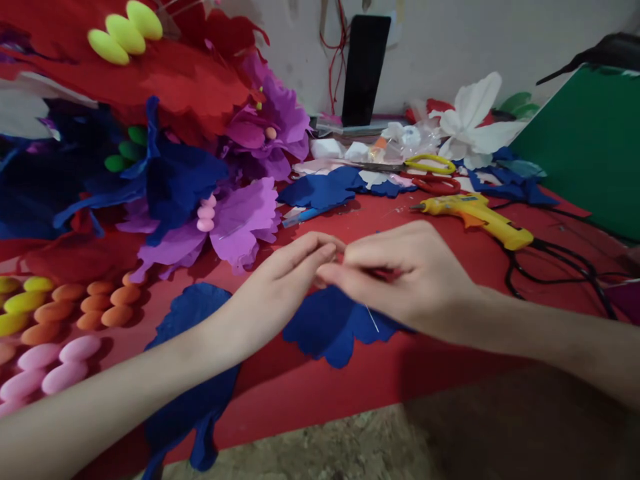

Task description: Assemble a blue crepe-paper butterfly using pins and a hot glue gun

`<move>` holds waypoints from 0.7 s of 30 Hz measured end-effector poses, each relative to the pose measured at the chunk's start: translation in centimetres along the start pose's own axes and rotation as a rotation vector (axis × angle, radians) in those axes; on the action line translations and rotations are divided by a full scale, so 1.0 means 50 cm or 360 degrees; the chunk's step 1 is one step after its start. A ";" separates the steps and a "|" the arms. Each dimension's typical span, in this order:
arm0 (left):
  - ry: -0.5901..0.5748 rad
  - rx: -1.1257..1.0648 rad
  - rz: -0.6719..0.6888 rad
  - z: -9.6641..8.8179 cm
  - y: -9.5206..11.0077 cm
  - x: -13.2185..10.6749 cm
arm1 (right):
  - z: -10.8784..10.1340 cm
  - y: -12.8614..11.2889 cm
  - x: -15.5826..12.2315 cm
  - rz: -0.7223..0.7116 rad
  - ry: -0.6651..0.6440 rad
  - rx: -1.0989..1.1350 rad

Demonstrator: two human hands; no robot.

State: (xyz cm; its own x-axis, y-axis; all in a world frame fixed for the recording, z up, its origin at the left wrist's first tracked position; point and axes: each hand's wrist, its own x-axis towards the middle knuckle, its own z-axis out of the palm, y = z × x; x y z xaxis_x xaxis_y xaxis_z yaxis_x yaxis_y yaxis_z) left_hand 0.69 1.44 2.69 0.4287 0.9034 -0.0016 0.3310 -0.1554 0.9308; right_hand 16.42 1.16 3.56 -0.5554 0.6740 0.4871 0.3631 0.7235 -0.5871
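Observation:
My left hand (295, 270) and my right hand (407, 273) meet fingertip to fingertip over the middle of the red surface. Both are closed in a pinch, and whatever is between the fingers is hidden. Beneath them lies a blue scalloped petal piece (333, 330). A thin white stick (373, 319) shows just under my right hand, over the blue piece; I cannot tell whether the hand grips it. Another blue petal piece (195, 393) lies partly under my left forearm and hangs over the front edge.
A yellow glue gun (480, 217) with a black cord lies at right. Behind it are yellow-handled scissors (430, 163), red-handled scissors (435, 185) and a white flower (473, 127). Large flowers (185, 167) crowd the left, above pink egg shapes (63, 363). A phone (367, 70) leans on the wall.

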 end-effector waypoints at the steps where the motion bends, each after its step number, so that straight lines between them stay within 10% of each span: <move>1: 0.0010 0.0166 0.0049 -0.003 -0.002 0.001 | -0.012 0.009 -0.004 0.0108 -0.0017 -0.0062; 5: -0.0069 0.0940 0.0183 -0.012 -0.006 -0.010 | -0.046 0.048 -0.039 0.0360 -0.0165 -0.0253; 9: -0.0192 0.1558 0.0498 0.007 0.004 -0.045 | -0.051 0.074 -0.091 0.0093 -0.0248 -0.0394; 14: -0.0083 0.1912 0.0941 0.055 -0.003 -0.084 | -0.046 0.082 -0.137 -0.0252 -0.0228 -0.0464; 21: -0.0246 0.1862 0.0813 0.056 -0.028 -0.079 | -0.049 0.081 -0.155 -0.0308 -0.0254 -0.0594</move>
State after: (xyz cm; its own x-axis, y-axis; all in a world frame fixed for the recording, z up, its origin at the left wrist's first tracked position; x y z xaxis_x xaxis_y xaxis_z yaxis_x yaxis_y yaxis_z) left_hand 0.88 -3.04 0.37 0.7911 0.5947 0.1432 0.6046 -0.7958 -0.0350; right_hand 24.03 -0.79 -1.01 -0.7375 0.5107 0.4418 0.4698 0.8580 -0.2076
